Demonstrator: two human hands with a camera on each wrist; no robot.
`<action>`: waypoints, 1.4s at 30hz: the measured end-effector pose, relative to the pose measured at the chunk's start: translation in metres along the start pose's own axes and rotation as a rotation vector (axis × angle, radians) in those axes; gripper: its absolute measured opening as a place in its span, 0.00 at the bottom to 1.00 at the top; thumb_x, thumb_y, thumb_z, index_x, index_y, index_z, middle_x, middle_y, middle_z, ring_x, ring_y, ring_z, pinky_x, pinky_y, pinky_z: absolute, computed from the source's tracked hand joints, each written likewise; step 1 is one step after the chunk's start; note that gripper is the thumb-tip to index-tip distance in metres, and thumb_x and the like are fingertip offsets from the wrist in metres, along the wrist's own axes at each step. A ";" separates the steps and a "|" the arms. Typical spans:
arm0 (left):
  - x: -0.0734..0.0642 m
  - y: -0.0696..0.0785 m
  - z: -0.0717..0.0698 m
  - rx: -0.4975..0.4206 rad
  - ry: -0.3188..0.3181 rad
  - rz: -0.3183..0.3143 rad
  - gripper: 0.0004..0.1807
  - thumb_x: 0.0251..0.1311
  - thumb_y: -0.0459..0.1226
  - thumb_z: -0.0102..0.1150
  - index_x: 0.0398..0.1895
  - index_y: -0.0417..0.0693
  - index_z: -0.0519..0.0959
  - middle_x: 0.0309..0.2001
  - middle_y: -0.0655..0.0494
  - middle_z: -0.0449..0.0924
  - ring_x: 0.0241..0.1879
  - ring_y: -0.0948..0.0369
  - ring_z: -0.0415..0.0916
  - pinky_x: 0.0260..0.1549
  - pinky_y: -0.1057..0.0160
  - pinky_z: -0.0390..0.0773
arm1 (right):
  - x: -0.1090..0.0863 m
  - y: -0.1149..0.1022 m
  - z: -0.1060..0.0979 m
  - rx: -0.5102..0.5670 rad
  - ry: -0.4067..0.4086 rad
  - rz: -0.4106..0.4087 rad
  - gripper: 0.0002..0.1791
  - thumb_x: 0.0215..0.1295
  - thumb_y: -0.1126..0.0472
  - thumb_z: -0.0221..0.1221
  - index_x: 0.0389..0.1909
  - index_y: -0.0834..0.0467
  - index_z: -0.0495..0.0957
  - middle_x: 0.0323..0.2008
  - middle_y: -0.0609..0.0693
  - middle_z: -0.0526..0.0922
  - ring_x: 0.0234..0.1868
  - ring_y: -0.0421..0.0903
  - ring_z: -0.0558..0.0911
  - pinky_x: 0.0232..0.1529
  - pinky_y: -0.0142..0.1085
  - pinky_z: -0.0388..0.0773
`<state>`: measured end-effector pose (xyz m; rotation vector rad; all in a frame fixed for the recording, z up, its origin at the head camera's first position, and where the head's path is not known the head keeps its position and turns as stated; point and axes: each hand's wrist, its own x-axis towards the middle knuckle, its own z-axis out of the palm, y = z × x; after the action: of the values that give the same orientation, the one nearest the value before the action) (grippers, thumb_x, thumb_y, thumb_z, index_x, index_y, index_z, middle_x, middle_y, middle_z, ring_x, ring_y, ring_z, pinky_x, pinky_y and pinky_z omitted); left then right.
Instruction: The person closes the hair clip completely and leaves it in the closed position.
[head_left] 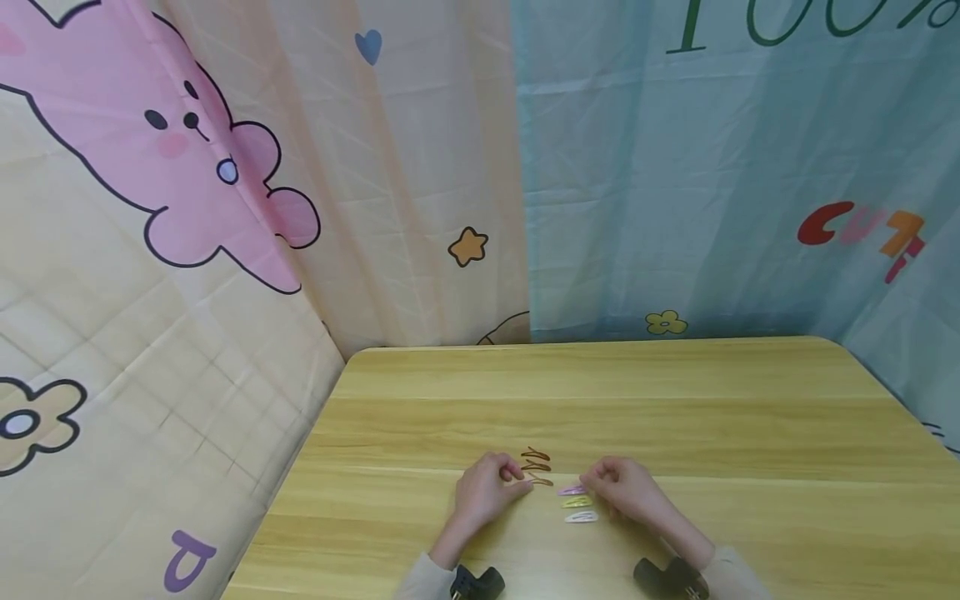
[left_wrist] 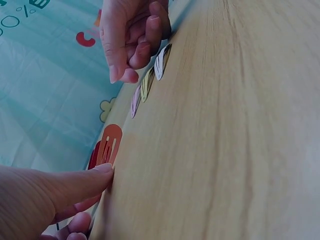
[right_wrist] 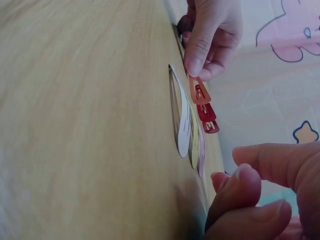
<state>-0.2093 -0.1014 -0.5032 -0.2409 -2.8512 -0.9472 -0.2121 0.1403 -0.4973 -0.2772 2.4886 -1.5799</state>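
In the head view my left hand (head_left: 486,490) is at the left end of the nearest of three brown-looking snap hair clips. The left wrist view shows its thumb on the end of this orange hair clip (left_wrist: 111,142), with the fingers curled behind. Dark red hair clips (right_wrist: 206,111) lie beyond it. My right hand (head_left: 624,490) hovers beside a second row, its fingers loosely curled and thumb apart, holding nothing. That row has a pink hair clip (right_wrist: 201,152), a yellow hair clip (head_left: 577,502) and a white hair clip (head_left: 581,517).
Both rows lie on a wood-grain table (head_left: 720,408), toward its front edge. Printed curtains (head_left: 420,150) hang behind the table and along its sides. A black wrist camera (head_left: 477,582) sits on the left wrist, another camera (head_left: 671,577) on the right.
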 end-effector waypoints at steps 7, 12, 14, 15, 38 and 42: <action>-0.001 0.000 0.001 0.009 -0.006 0.012 0.10 0.48 0.49 0.71 0.23 0.61 0.78 0.26 0.67 0.69 0.24 0.69 0.64 0.22 0.65 0.64 | -0.001 0.001 -0.001 0.002 -0.024 -0.025 0.13 0.63 0.55 0.61 0.34 0.63 0.76 0.15 0.48 0.71 0.11 0.40 0.68 0.10 0.27 0.61; -0.001 0.000 0.000 0.009 -0.005 0.017 0.09 0.48 0.49 0.70 0.22 0.62 0.78 0.25 0.67 0.69 0.24 0.69 0.64 0.23 0.65 0.64 | -0.001 0.000 0.000 0.005 -0.022 -0.017 0.13 0.63 0.55 0.62 0.34 0.63 0.76 0.16 0.48 0.71 0.11 0.40 0.68 0.11 0.27 0.61; -0.001 0.000 0.000 0.008 -0.004 0.019 0.09 0.48 0.48 0.71 0.21 0.62 0.79 0.25 0.68 0.69 0.24 0.69 0.64 0.23 0.65 0.64 | 0.000 0.000 0.000 0.007 -0.022 -0.015 0.13 0.63 0.55 0.62 0.34 0.63 0.76 0.15 0.48 0.71 0.11 0.40 0.68 0.11 0.27 0.60; -0.001 0.000 -0.001 0.007 -0.003 0.018 0.09 0.48 0.48 0.71 0.21 0.62 0.79 0.25 0.68 0.69 0.25 0.69 0.64 0.23 0.65 0.64 | 0.000 0.000 0.000 0.007 -0.021 -0.014 0.13 0.62 0.55 0.62 0.34 0.62 0.76 0.15 0.48 0.71 0.11 0.40 0.68 0.10 0.27 0.60; 0.001 -0.001 -0.005 -0.026 -0.029 0.044 0.08 0.47 0.46 0.72 0.19 0.61 0.80 0.20 0.74 0.71 0.21 0.72 0.66 0.21 0.67 0.65 | 0.002 0.001 -0.001 -0.017 -0.054 -0.038 0.13 0.65 0.54 0.60 0.34 0.62 0.77 0.14 0.48 0.72 0.11 0.40 0.68 0.10 0.28 0.63; 0.001 0.001 -0.006 -0.059 -0.046 0.051 0.08 0.48 0.45 0.72 0.19 0.60 0.80 0.19 0.74 0.72 0.20 0.72 0.66 0.20 0.67 0.65 | 0.002 0.000 -0.001 -0.008 -0.055 -0.039 0.13 0.65 0.54 0.60 0.34 0.62 0.77 0.14 0.48 0.72 0.11 0.40 0.68 0.10 0.28 0.63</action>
<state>-0.2096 -0.1045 -0.4978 -0.3441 -2.8461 -1.0305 -0.2141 0.1409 -0.4971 -0.3675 2.4628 -1.5559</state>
